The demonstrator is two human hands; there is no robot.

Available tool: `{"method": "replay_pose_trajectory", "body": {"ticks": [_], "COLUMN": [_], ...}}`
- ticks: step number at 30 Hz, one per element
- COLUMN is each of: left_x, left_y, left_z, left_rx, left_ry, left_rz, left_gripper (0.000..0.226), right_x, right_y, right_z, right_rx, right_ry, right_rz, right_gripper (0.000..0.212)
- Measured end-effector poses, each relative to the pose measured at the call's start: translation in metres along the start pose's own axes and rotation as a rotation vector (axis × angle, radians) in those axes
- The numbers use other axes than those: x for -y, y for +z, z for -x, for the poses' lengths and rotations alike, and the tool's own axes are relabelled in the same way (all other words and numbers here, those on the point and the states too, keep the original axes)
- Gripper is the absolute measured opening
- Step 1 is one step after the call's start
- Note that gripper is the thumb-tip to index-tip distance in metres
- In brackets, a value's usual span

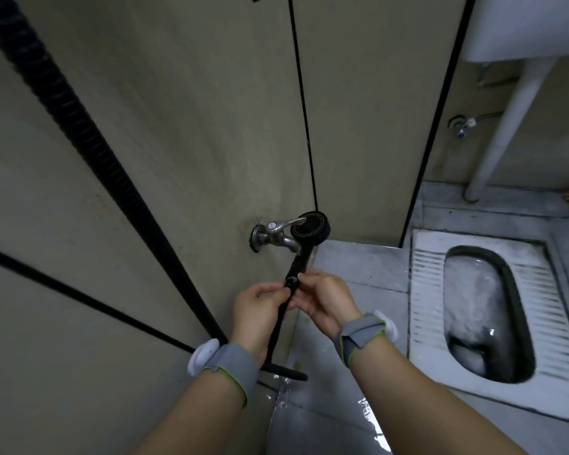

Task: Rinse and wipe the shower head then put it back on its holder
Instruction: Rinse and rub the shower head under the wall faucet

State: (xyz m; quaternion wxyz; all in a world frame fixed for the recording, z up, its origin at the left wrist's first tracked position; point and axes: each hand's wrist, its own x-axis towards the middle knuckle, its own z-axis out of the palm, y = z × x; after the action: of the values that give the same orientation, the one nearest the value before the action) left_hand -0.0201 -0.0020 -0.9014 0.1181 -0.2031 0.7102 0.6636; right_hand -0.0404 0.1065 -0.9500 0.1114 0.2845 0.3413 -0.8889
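Observation:
A black shower head with a round nozzle face points up, right beside the spout of a chrome wall tap. Its black handle runs down to my hands. My left hand pinches the handle from the left, and my right hand pinches it from the right at a small round button. The black ribbed hose runs from the handle's lower end down to the floor and up along the wall at the left. No holder and no cloth are in view.
Beige wall panels with black seams stand ahead. A white squat toilet lies in the floor at the right. The grey floor tiles are wet. A white basin with its pedestal pipe stands at the upper right.

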Motion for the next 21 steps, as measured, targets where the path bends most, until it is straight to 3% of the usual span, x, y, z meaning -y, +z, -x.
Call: {"method": "replay_pose_trajectory", "body": {"ticks": [21], "left_x": [0.009], "left_y": [-0.023], "left_z": [0.034], "left_rx": [0.015], "left_ry": [-0.008], "left_rz": [-0.005], "left_gripper": [0.012], "right_x": [-0.024], "right_y": [-0.002], "right_z": [0.039], "right_rx": [-0.005], "right_ry": [0.003], "right_rz": [0.046], "right_gripper": [0.03]}}
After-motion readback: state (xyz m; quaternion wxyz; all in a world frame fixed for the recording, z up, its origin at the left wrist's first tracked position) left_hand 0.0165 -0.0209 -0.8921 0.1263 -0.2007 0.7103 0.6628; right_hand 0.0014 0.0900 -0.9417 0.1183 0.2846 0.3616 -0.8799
